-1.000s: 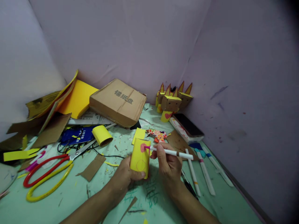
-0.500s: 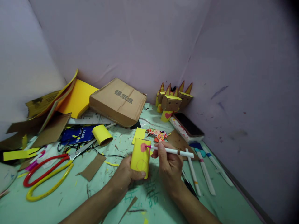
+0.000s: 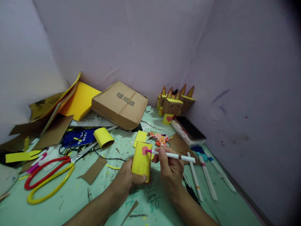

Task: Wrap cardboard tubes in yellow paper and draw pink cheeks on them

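Note:
Held upright in my left hand (image 3: 128, 175) is a yellow paper-covered tube (image 3: 140, 163), thumb across its lower front. A pink filled shape sits near its top, and a drawn circle outline lies below that. My right hand (image 3: 170, 168) pinches a white marker (image 3: 175, 155), its magenta tip touching the pink shape. Just behind the tube are a yellow paper piece (image 3: 140, 137) and a flowery patterned scrap (image 3: 160, 138). A second yellow tube (image 3: 103, 137) lies on its side to the left.
Large red-and-yellow-handled scissors (image 3: 50, 177) lie at left, by cardboard scraps (image 3: 95, 171). A cardboard box (image 3: 119, 105) and yellow sheets (image 3: 81, 100) stand behind. Cardboard figures (image 3: 172, 106) with pointed ears are at the back, near a phone (image 3: 190, 127). Several markers (image 3: 208, 177) lie at right.
The marker tip has shifted slightly within the pink shape on the tube. The whole view has moved down a little; both hands keep their holds.

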### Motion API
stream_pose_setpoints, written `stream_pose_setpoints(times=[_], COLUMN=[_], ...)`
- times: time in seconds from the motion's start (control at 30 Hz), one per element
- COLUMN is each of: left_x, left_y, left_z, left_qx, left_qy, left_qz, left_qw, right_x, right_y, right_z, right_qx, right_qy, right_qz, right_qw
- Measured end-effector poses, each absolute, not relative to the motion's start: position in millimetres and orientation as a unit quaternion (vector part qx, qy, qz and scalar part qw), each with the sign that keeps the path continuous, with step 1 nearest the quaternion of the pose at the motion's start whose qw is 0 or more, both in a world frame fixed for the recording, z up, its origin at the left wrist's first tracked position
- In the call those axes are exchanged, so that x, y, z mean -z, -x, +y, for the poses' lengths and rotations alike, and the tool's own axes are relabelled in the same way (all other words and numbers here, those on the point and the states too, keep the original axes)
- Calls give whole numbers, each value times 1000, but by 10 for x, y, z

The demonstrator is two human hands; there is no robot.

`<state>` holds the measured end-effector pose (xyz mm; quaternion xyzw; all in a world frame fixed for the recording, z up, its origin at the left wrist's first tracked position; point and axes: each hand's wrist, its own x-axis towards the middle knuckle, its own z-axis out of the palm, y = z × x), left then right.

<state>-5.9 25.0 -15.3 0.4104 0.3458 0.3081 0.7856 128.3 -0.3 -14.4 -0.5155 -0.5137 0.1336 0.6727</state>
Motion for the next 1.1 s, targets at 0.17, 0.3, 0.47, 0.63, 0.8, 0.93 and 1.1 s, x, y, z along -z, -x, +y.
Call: stream_pose_setpoints(times=[0.17,0.3,0.47,0.63,0.8,0.93,1.1], left_x=[184,199,195,197,166,134,149], left_y=[54,53,55,48,48,70,81], left_z=[256,259,255,253,241,243,239], left_qx=[-308,-304,-307,-312,-316,-316,-317], left_qy=[-411,-407,-404,-399,-385,-378,-392], left_qz=[352,351,348,346,350,349,323], left_qw=[782,787,788,790,794,797,801], right_x=[142,171,172,172,119,81,149], right_y=[-1274,-1281,-1285,-1285,-1278,-1309,-1334], right_z=[-13,-24,-17,-15,-34,-8,74], right_qx=[-144,-149,-148,-143,-146,-148,-247], right_qy=[507,515,513,516,513,546,532], right_qz=[-531,-522,-519,-525,-500,-446,-520], right_qw=[664,664,668,662,682,693,621])
